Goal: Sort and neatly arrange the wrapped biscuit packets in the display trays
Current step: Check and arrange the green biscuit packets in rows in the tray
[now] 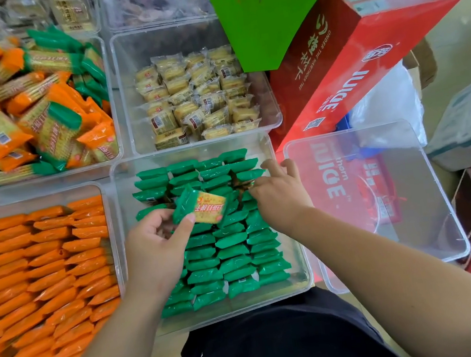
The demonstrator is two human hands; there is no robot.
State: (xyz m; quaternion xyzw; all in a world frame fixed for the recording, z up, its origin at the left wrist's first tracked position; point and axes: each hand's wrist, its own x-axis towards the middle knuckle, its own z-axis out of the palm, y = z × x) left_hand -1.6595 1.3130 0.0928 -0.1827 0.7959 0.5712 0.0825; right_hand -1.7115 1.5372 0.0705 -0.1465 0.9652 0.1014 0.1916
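The left hand (153, 247) pinches a green packet (202, 206) over the tray (301, 277) of green rows. Farther back the right hand (282, 193), fingers loosely spread, presses open a gap (right column). This looks like the filling step; next, slot the packet in there edgewise.

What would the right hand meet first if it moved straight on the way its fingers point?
Probably the green packets in the far rows, just beyond the right hand; depth is hard to judge.
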